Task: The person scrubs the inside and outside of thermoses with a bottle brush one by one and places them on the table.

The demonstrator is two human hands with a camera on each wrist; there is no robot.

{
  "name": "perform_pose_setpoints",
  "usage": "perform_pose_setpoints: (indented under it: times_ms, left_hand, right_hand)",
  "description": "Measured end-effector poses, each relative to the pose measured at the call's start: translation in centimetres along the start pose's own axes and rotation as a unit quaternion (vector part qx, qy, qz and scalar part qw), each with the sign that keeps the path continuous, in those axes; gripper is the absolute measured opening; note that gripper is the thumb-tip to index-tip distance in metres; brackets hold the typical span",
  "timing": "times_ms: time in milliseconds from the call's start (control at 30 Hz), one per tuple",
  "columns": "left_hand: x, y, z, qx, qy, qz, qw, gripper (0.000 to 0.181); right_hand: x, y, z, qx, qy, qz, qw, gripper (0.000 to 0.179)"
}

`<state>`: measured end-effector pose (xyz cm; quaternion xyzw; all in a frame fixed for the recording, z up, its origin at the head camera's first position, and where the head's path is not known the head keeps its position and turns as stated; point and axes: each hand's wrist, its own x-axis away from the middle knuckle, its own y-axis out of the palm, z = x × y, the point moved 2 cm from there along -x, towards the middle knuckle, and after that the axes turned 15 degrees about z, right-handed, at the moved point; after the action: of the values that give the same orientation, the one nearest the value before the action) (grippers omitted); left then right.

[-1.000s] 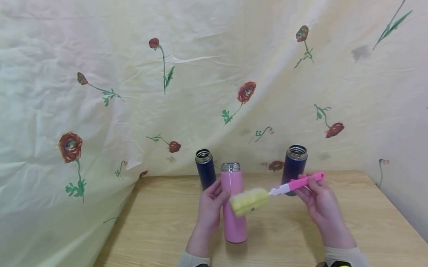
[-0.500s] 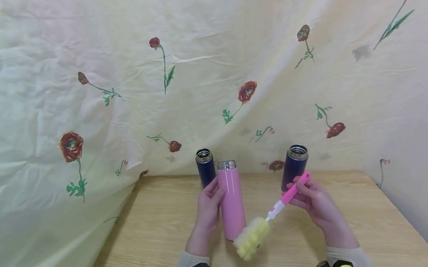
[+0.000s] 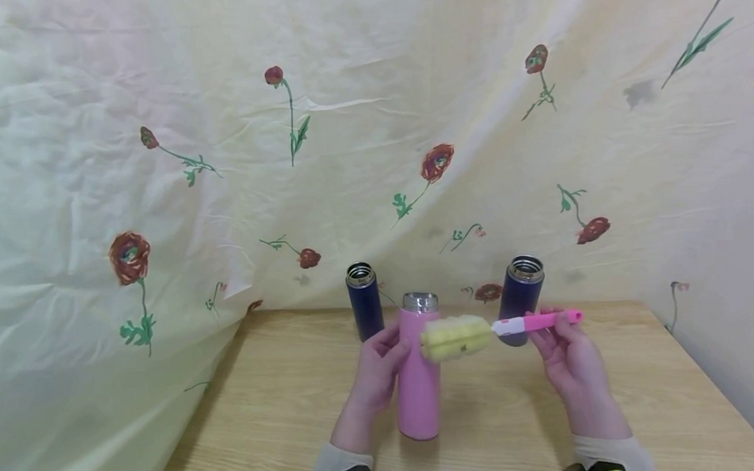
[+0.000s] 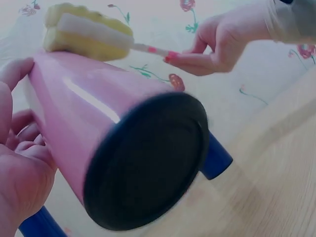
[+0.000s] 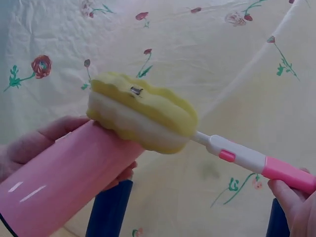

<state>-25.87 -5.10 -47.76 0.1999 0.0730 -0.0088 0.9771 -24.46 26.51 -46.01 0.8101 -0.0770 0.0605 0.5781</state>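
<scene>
My left hand (image 3: 378,367) grips a pink thermos bottle (image 3: 419,400) by its upper side, fingers behind it and thumb in front. The bottle is uncapped, with a silver mouth, and its black base (image 4: 148,163) faces the left wrist camera. In my right hand (image 3: 571,360) is a bottle brush, pinched by its pink handle (image 3: 545,320). The brush's yellow and white sponge head (image 3: 458,338) lies across the upper side of the pink bottle, outside it, as the right wrist view shows with the sponge (image 5: 143,113) right at the bottle's wall.
Two dark blue uncapped bottles stand at the back of the wooden table (image 3: 277,405): one bottle (image 3: 365,305) behind my left hand, the other bottle (image 3: 519,293) behind my right. A flowered cloth (image 3: 349,160) hangs behind and along the left side.
The sponge head swung down toward the pink bottle's lower end, then back up to its upper side. The bottle tilted, then came back straighter and slightly right.
</scene>
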Motion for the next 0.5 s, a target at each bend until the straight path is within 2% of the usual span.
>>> perform_pose_setpoints:
  times_ms: [100, 267, 500]
  left_hand:
    - [0.11, 0.01, 0.01, -0.029, 0.002, -0.021, 0.9994, 0.066]
    - [0.22, 0.09, 0.18, -0.055, 0.001, -0.037, 0.9978, 0.076]
    - [0.20, 0.06, 0.45, -0.066, 0.010, -0.044, 0.9968, 0.073]
  right_hand:
    - [0.22, 0.23, 0.06, -0.022, 0.004, 0.019, 0.9996, 0.017]
    - [0.47, 0.72, 0.24, -0.021, 0.001, 0.031, 0.9993, 0.017]
    - [0.74, 0.69, 0.13, -0.025, -0.003, 0.046, 0.9986, 0.017]
